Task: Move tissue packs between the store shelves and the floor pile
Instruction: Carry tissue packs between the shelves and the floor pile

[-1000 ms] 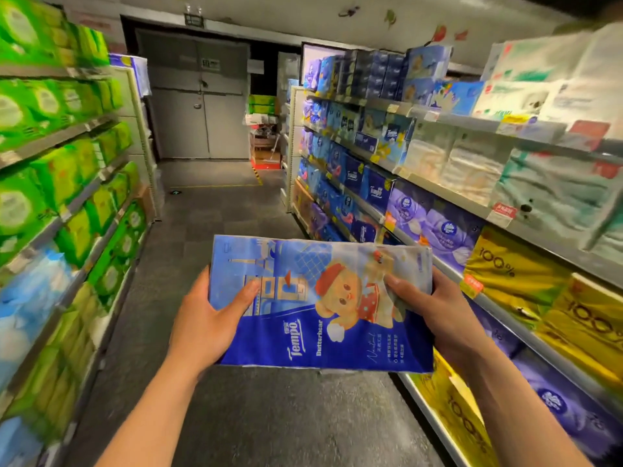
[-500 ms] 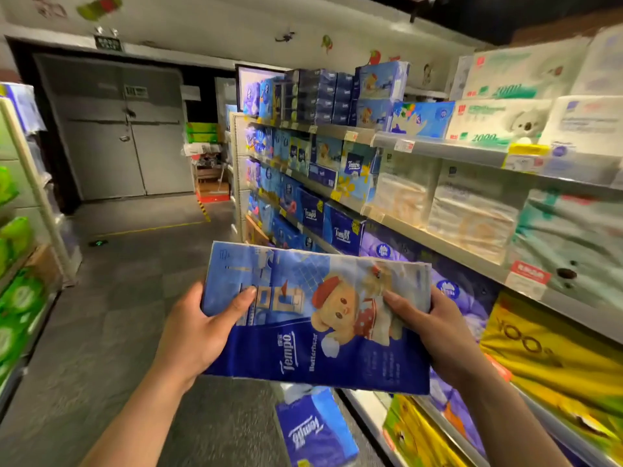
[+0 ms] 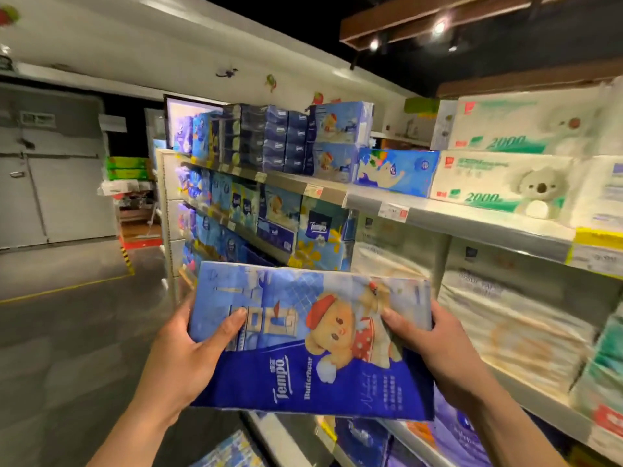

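Note:
I hold a blue Tempo tissue pack (image 3: 303, 348) with a bear picture flat in front of me at chest height. My left hand (image 3: 188, 358) grips its left edge, thumb on top. My right hand (image 3: 435, 348) grips its right edge, thumb on the printed face. The pack is beside the store shelves (image 3: 472, 217) on my right, which are filled with blue and white tissue packs. Matching bear packs (image 3: 340, 143) stand stacked on the top shelf. A blue pack (image 3: 229, 449) lies on the floor below my hands.
White 2000 packs (image 3: 502, 187) and a light blue pack (image 3: 394, 171) sit on the top shelf. Grey doors (image 3: 50, 190) close the aisle's far end, with stacked goods (image 3: 131, 193) beside them. The grey floor (image 3: 67, 332) stretches to my left.
My view has swung right and upward toward the upper shelves. The pack stays in both hands and has come up closer to the shelving.

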`<state>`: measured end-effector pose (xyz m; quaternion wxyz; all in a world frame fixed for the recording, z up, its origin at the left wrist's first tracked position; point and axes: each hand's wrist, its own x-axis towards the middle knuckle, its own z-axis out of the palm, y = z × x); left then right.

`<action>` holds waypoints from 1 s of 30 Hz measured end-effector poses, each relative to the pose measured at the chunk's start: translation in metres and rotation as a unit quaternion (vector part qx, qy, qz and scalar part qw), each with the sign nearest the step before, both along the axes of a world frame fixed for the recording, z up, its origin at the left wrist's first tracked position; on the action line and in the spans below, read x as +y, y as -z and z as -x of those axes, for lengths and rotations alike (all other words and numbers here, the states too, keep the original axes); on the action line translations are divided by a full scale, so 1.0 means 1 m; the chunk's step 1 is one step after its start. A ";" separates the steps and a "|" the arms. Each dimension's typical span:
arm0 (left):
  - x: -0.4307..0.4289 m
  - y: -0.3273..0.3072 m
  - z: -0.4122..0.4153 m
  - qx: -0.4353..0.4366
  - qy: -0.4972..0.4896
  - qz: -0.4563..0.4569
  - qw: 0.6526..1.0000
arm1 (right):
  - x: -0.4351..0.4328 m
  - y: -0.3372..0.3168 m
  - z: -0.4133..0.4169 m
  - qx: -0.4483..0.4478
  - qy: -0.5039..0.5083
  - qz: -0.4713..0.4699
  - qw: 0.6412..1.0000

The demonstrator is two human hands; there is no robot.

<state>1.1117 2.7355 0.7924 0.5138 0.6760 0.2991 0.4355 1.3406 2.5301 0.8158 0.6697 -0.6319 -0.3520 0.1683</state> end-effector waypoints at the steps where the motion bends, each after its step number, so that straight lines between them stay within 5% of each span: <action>1: 0.021 -0.002 -0.014 -0.002 0.011 -0.003 1.000 | 0.016 -0.001 -0.009 0.000 0.014 -0.003 1.000; 8: 0.200 -0.013 -0.088 -0.012 0.095 -0.043 0.995 | 0.151 -0.015 -0.032 -0.017 0.127 -0.035 0.991; 16: 0.385 -0.096 -0.161 -0.049 0.161 -0.110 0.980 | 0.301 -0.072 -0.052 -0.054 0.212 -0.094 0.971; 30: 0.518 -0.219 -0.287 -0.140 0.219 -0.225 0.939 | 0.419 -0.201 -0.150 -0.166 0.243 -0.186 0.937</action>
